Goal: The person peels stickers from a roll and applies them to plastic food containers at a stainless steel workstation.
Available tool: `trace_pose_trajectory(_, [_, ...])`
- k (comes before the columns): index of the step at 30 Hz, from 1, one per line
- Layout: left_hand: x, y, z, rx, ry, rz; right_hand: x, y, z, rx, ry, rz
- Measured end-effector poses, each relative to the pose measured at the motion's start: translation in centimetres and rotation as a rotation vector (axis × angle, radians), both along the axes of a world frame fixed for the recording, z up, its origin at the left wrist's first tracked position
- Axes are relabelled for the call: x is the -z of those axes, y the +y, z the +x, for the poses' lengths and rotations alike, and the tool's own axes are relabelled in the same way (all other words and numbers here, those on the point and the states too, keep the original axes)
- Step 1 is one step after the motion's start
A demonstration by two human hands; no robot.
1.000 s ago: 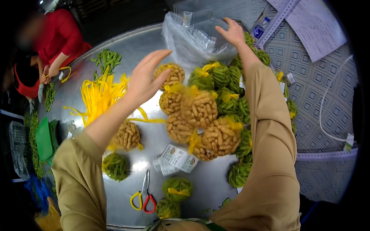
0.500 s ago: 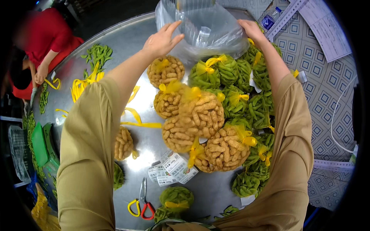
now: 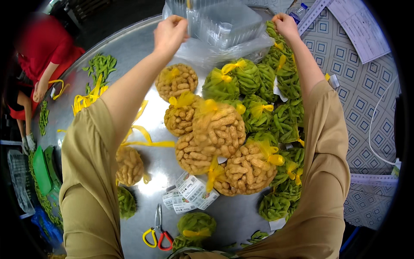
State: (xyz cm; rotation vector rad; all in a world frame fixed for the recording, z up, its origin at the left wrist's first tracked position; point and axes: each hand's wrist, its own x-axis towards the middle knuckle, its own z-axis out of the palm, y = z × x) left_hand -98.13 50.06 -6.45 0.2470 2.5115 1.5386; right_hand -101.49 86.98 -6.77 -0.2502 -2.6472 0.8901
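Gripping the two top corners of a clear plastic bag of stacked transparent trays [image 3: 220,26], the left hand [image 3: 171,32] and right hand [image 3: 284,23] are both closed in fists on the film; a second ago the left was open above the heap and only the right touched the bag, so the bag is now held stretched between them at the far edge of the round steel tabletop [image 3: 142,47]. Just below it lie yellow mesh sacks of peanuts [image 3: 217,129] and green mesh sacks of edamame pods [image 3: 258,86], crowding the middle and right. Bare metal shows mainly left of the heap, past loose yellow ribbons [image 3: 86,101]; nearer sit paper labels [image 3: 189,192] and scissors with yellow and red handles [image 3: 157,233].
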Motion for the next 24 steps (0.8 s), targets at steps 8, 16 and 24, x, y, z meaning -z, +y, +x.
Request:
trace_pose_trajectory(8, [2.0,5.5,-0.4,0.012,-0.304,0.686,0.3,-4.8,-1.7,-0.09,-0.233,-0.296])
trace_pose_trajectory(16, [2.1,5.2,-0.6,-0.237,-0.34,0.601,-1.5,-7.1,-1.0,-0.215,-0.367,-0.26])
trace_pose_trajectory(24, [2.6,-1.6,0.8,0.126,-0.419,0.889,-5.8,-13.5,3.8,-0.281,-0.255,-0.646])
